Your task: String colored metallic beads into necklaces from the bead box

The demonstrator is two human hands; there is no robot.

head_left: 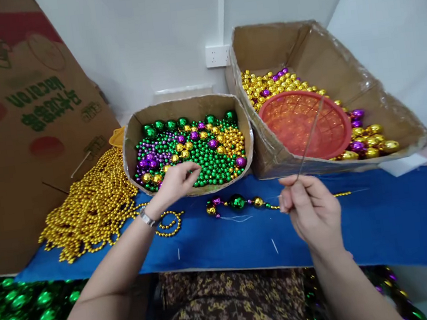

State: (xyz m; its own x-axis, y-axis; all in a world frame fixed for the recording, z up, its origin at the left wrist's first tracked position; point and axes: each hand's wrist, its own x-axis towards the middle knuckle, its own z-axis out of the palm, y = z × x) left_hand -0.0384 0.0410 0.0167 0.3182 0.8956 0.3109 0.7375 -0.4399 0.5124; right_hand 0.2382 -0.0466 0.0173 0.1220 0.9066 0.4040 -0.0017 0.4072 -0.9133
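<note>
My right hand (315, 212) is closed on a long thin needle (313, 129), which points up and away in front of the right-hand box. A strand of beads (237, 201) in green, purple and gold lies on the blue cloth and runs up to this hand. A short row of small gold beads (343, 194) shows on its other side. Over the near edge of the bead box (131, 162), my left hand (180, 178) has its fingers curled together. Whatever they hold, if anything, is hidden. Loose green, purple and gold beads (213, 155) fill the box just beyond it.
Gold bead chains (95, 208) are heaped at left beside a large carton (18, 127). At right, a tall cardboard box (273, 43) holds bigger beads and a red plastic basket (306, 125). Blue cloth (400, 220) covers the table. Large green beads (23, 318) lie below, left.
</note>
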